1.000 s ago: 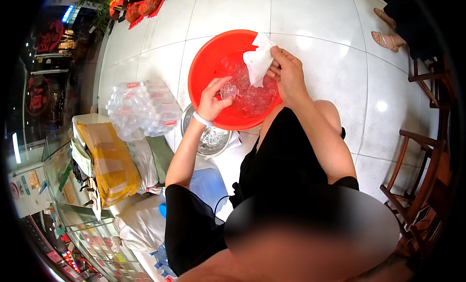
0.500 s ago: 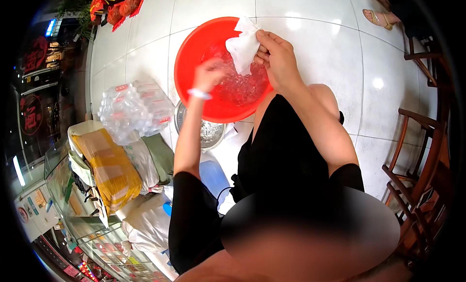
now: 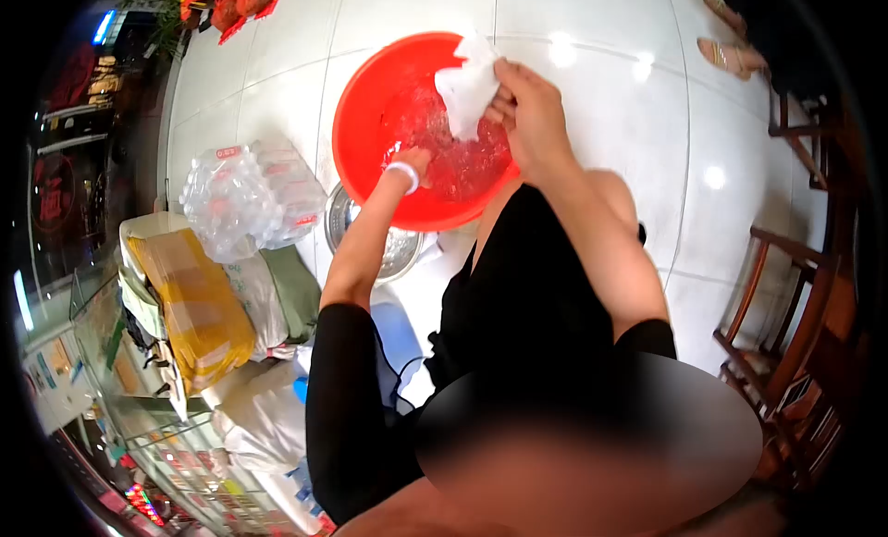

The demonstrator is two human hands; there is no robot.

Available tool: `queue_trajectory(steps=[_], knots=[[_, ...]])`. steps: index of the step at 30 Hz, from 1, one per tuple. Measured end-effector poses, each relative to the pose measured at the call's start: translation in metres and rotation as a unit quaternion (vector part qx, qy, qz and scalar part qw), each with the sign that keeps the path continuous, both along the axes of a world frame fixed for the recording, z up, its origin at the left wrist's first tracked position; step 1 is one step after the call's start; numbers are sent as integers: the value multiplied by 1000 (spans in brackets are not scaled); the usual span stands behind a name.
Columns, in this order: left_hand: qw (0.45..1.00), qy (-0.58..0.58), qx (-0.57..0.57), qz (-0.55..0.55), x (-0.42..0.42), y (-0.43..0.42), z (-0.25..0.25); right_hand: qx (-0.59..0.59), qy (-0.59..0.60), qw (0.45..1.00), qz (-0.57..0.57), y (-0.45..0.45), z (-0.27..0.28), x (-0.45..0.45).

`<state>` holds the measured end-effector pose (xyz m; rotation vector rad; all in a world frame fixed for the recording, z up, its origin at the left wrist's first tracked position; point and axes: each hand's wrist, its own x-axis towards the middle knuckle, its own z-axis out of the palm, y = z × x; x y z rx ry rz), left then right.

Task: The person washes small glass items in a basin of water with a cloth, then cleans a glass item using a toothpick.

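Left of centre, a round silver metal bowl (image 3: 404,250) is partly hidden by the left forearm (image 3: 364,241) and the round red plastic basin (image 3: 357,130) at upper centre. Inside the basin, the left hand (image 3: 413,162) has its fingers hidden; I cannot tell its grip. Over the basin's right side hangs a limp white cloth (image 3: 465,90), pinched by the right hand (image 3: 534,111).

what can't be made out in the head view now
Head view throughout:
Left hand: fingers lost among water and glare in the round red plastic basin; whether it holds anything is unclear.
Limp white sheet in the right hand: gripped edge covered by fingers; cloth or paper unclear.
Round silver metal bowl: partly hidden by the basin and left forearm.
Sandalled person, top right: upper body cut off by the dark lens edge.
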<state>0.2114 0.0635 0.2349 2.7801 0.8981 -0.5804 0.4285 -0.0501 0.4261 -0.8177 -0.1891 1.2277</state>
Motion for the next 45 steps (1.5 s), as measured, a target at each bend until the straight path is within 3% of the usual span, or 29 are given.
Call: queue_trajectory(steps=[1,3,6,7,9,10,11,13,17,19,20,21,22,23,24,25,27,30,31,33,34,35,37,38,39,41,43,44,45], knots=[[1000,-7,10,-3,-1,11,8,10,-7,1000,-3,4,2,3],[983,-102,-84,125,-4,12,31,-16,-14,1000,-3,-4,4,-1],[911,-343,-123,192,4,8,97,25,5,1000,-11,-3,-2,0],[912,-345,-119,186,6,9,96,31,23,999,3,-2,-3,4],[831,-419,-294,219,2,8,75,29,25,999,-12,2,-7,3],[971,-29,-147,187,1,2,55,19,26,999,-11,1,-8,2],[984,130,-116,24,-12,-1,32,12,20,1000,-6,2,-10,3],[972,-90,-206,70,-34,12,9,-11,8,999,-34,6,-7,6],[942,-240,-164,170,-11,3,76,24,7,999,-41,-5,-3,3],[818,-434,-279,254,5,0,89,38,26,999,-18,-2,-5,7],[732,-368,-431,378,5,3,81,42,28,999,-18,2,-8,10],[915,-227,-264,204,-14,14,13,51,22,998,-17,4,-13,9],[973,-52,-174,144,-15,7,15,61,12,998,-9,3,-9,7],[988,116,-74,75,-4,6,20,67,2,998,0,2,-7,8],[965,-76,-162,189,-8,16,9,40,13,999,-3,1,-7,6],[888,-253,-253,289,-21,23,-4,4,31,999,-13,-1,-5,4],[914,-294,-201,194,-13,26,35,-20,1,1000,-18,-6,-7,4],[924,-291,-175,173,3,16,99,29,32,999,-32,1,-4,9],[808,-326,-385,304,5,11,104,30,36,999,-26,2,-4,9],[931,-156,-267,193,-12,20,46,16,18,1000,-9,4,-5,6],[977,-8,-165,134,-17,18,37,30,17,999,-9,6,-8,2],[986,137,-61,72,-19,16,27,33,11,999,1,5,-5,-1],[975,-54,-125,178,-35,35,15,-8,17,1000,9,1,-3,-4],[971,-114,-131,166,-27,30,42,-18,-12,1000,-9,0,-1,-5],[930,-257,-196,177,-26,26,58,-29,-5,1000,-1,-2,-3,-6],[865,-318,-301,245,-3,8,122,27,2,1000,2,4,-6,1],[813,-259,-405,327,-20,20,80,29,16,999,8,9,-9,0],[971,-7,-186,149,-38,29,15,18,11,1000,18,10,-11,-3],[991,129,29,-19,-30,2,30,8,1,1000,30,11,-11,-4]])
